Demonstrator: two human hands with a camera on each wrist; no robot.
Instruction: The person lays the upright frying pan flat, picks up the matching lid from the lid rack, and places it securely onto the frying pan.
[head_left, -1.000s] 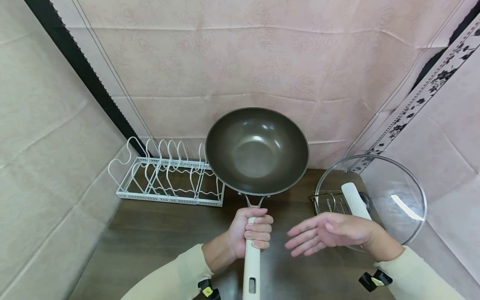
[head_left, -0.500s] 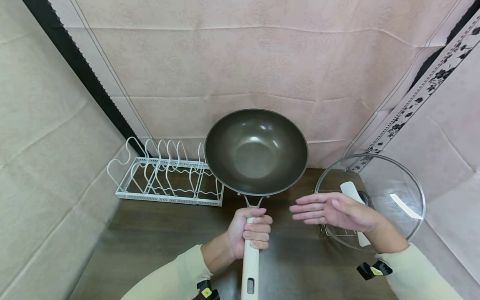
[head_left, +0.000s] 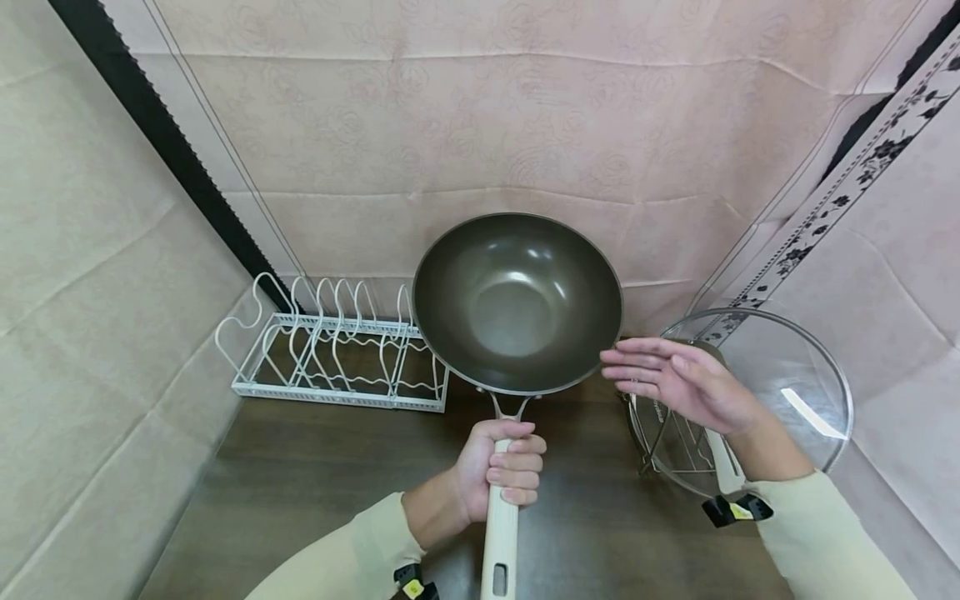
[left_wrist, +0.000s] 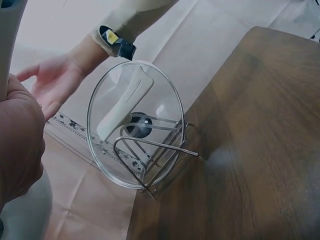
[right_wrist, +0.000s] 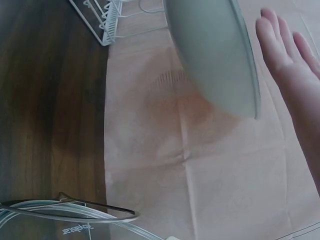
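Observation:
My left hand [head_left: 502, 471] grips the long white handle [head_left: 501, 533] of a wok [head_left: 517, 300], fingers wrapped round it near the metal fork. The wok is held up over the table, its dark inside facing me. In the right wrist view its pale green outside [right_wrist: 215, 55] shows. My right hand [head_left: 690, 383] has its fingers extended and palm turned up, fingertips right at the wok's lower right rim in the head view. Behind that hand, a round glass lid [head_left: 795, 375] leans in a wire stand [left_wrist: 165, 145]. A long white piece [left_wrist: 125, 102] and a black knob [left_wrist: 139, 125] show at the lid.
A white wire dish rack [head_left: 337, 400] stands at the back left of the brown wooden table [head_left: 315, 492]. Pale patterned cloth [head_left: 525, 125] hangs behind the table and at both sides.
My right hand has moved away from me and up, from beside the handle to the wok's right rim, its fingers still straight. The left hand keeps its grip and the wok has hardly shifted.

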